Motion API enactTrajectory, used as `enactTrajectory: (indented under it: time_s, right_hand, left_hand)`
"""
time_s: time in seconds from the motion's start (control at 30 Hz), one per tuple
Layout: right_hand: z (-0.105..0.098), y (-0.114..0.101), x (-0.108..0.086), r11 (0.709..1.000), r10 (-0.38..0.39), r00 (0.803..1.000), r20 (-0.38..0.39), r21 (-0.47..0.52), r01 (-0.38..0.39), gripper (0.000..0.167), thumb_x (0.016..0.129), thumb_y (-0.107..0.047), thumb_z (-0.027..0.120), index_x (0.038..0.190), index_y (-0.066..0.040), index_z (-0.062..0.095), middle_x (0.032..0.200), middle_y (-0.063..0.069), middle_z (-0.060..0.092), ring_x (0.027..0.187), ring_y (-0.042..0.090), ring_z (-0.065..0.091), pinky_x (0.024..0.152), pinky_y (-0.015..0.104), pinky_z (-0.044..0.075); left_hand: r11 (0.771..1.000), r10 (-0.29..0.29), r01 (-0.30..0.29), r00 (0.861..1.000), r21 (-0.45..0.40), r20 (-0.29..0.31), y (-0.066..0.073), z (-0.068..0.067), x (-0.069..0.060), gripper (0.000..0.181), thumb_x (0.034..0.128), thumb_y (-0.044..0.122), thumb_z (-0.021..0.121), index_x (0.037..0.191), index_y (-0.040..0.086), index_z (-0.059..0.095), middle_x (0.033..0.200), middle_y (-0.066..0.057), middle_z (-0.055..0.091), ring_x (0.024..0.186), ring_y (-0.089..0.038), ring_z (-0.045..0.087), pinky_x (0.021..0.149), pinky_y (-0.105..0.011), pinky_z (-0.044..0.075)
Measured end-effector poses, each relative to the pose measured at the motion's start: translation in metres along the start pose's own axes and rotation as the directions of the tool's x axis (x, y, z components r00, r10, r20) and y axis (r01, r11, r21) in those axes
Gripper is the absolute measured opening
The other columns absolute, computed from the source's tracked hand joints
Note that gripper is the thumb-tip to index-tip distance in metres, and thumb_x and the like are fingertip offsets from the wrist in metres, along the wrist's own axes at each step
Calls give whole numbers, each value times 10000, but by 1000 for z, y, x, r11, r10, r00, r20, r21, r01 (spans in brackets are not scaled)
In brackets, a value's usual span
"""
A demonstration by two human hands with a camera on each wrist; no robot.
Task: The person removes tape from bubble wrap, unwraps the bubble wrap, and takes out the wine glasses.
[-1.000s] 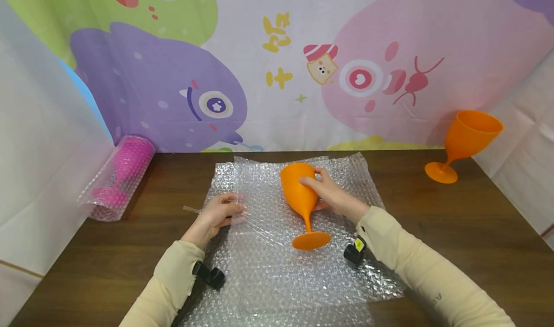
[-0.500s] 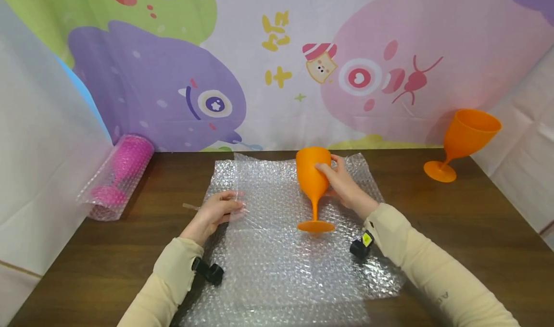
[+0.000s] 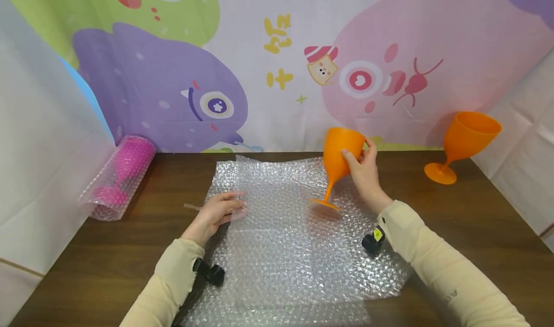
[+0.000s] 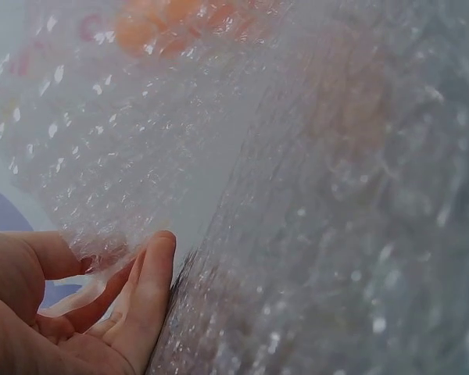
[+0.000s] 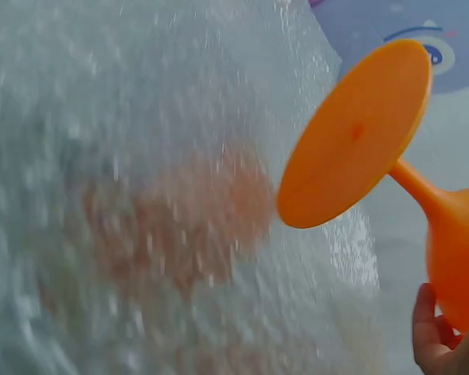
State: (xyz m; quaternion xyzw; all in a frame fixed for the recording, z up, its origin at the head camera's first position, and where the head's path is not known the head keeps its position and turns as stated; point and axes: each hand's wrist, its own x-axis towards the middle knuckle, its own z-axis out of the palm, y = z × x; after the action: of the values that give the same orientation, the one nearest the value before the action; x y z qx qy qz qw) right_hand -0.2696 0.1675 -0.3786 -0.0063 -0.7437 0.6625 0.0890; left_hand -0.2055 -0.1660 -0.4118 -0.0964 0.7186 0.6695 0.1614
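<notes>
My right hand (image 3: 365, 173) grips an orange plastic goblet (image 3: 342, 151) by its bowl, thumb on the near side. The goblet is tilted, its foot lower and toward me, above the bubble wrap. In the right wrist view the round foot (image 5: 356, 137) faces the camera, apart from the wrap. Sheets of clear bubble wrap (image 3: 277, 259) lie in the middle of the table. At their left edge my left hand (image 3: 218, 211) pinches a raised layer of the wrap; the left wrist view shows that layer (image 4: 102, 180) between thumb and fingers.
A second orange goblet (image 3: 465, 139) stands upright at the back right of the wooden table (image 3: 467, 250). At the back left lies a pink goblet (image 3: 125, 166) rolled in bubble wrap. A printed cloth (image 3: 285, 115) hangs behind the table.
My right hand has lifted the orange goblet and carried it right and back, from over the middle of the wrap toward its back right. My left hand has stayed at the wrap's left edge.
</notes>
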Motion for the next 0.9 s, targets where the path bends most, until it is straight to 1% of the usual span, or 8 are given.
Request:
enactTrajectory:
  time_s: [0.13,0.27,0.4,0.47,0.57,0.67,0.8,0.9]
  right_hand:
    - [-7,3,3,998,-42,997,-71,50,46,659,893,-285,552,1386,-200,124,1238,147,406,1052,222,475,931,341,420]
    - [-13,5,5,988,-108,985,-138,99,122,641,882,-248,573,1364,-220,152,1199,87,380,1020,180,464,912,295,425]
    - [-19,4,7,973,-175,964,-203,113,200,673,861,-225,601,1367,-200,158,1202,49,359,992,165,454,840,226,428]
    - [-22,4,8,966,-200,952,-232,113,231,688,851,-215,613,1369,-204,161,1219,42,357,995,163,450,816,217,431]
    - [-26,2,9,955,-234,936,-264,115,272,696,839,-195,629,1363,-221,172,1248,39,351,1016,162,439,829,237,427]
    - [-29,-1,10,944,-256,921,-295,131,304,694,828,-171,642,1351,-221,189,1251,28,354,1018,156,425,844,252,418]
    - [-33,-4,14,914,-282,897,-340,190,359,711,807,-117,662,1345,-160,199,1240,32,376,997,163,438,835,248,415]
    - [-38,-7,17,897,-296,881,-370,209,389,722,791,-92,675,1336,-145,203,1252,33,378,1001,169,438,827,245,414]
  left_hand:
    - [1000,-3,3,1000,-1,-2,-1,0,0,433,894,63,543,1308,-20,446,996,-96,617,784,-91,643,783,-252,520]
    - [1000,4,-4,1000,-12,7,-1,0,0,442,892,57,543,1312,-30,436,976,-80,623,784,-88,642,783,-250,520]
    - [1000,16,-15,999,-25,28,-2,-2,0,446,898,52,531,1322,-34,422,942,-39,633,783,-78,637,777,-243,520]
    - [999,20,-19,999,-33,39,-2,-2,0,449,901,55,527,1328,-31,415,933,-23,636,787,-75,636,780,-243,519]
    - [999,20,-18,999,-41,44,-2,-3,0,456,900,73,535,1331,-17,418,943,-19,641,798,-76,637,790,-251,517]
    - [999,14,-12,999,-45,47,-2,-4,1,460,901,94,542,1336,5,422,991,-30,638,823,-78,637,811,-263,512]
    - [998,15,-11,998,-63,58,-3,-4,1,468,901,103,546,1341,13,416,1076,-56,623,857,-84,633,834,-278,505]
    - [997,23,-17,997,-74,72,-3,-5,1,480,902,108,548,1348,7,402,1122,-76,611,869,-84,632,842,-281,502]
